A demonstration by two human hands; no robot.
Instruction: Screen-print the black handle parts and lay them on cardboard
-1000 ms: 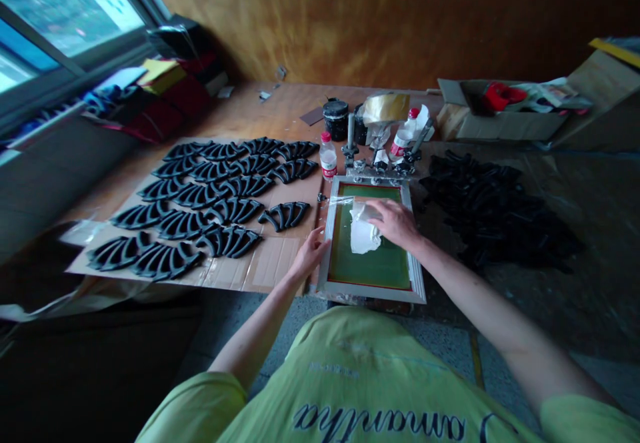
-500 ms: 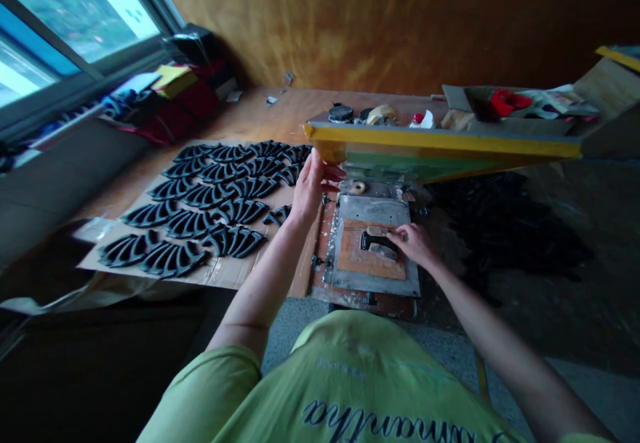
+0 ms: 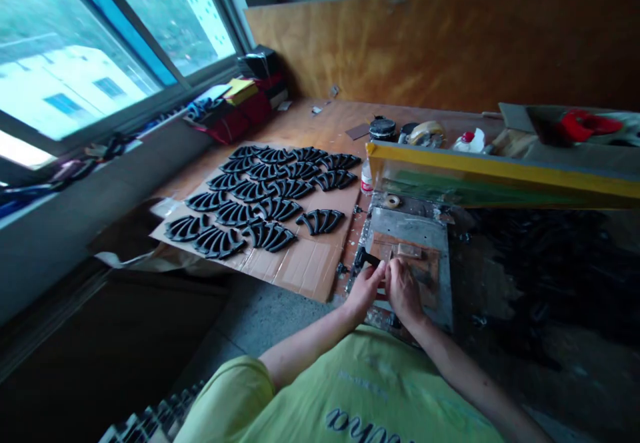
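My left hand (image 3: 365, 288) and my right hand (image 3: 403, 290) meet at the near edge of a grey metal printing plate (image 3: 413, 226) with a brown pad (image 3: 420, 263) on it. Both hands have their fingers pinched round a small black curved piece (image 3: 367, 258) that lies at the plate's near left corner. Above the plate, the printing screen frame (image 3: 495, 171) with a yellow edge stands lifted and stays up by itself. Left of the plate, a cardboard sheet (image 3: 305, 266) carries several black curved pieces (image 3: 270, 193) laid out in rows.
A dark heap of black pieces (image 3: 545, 256) lies right of the plate. Behind the frame stand a black tin (image 3: 383, 128), tape rolls (image 3: 425, 133) and a white bottle (image 3: 470, 140). A cardboard box (image 3: 565, 130) is at the far right. Windows (image 3: 100, 50) line the left wall.
The screen frame went from flat under my hands to lifted. My left hand let go of the frame and came down beside my right hand on the black piece.
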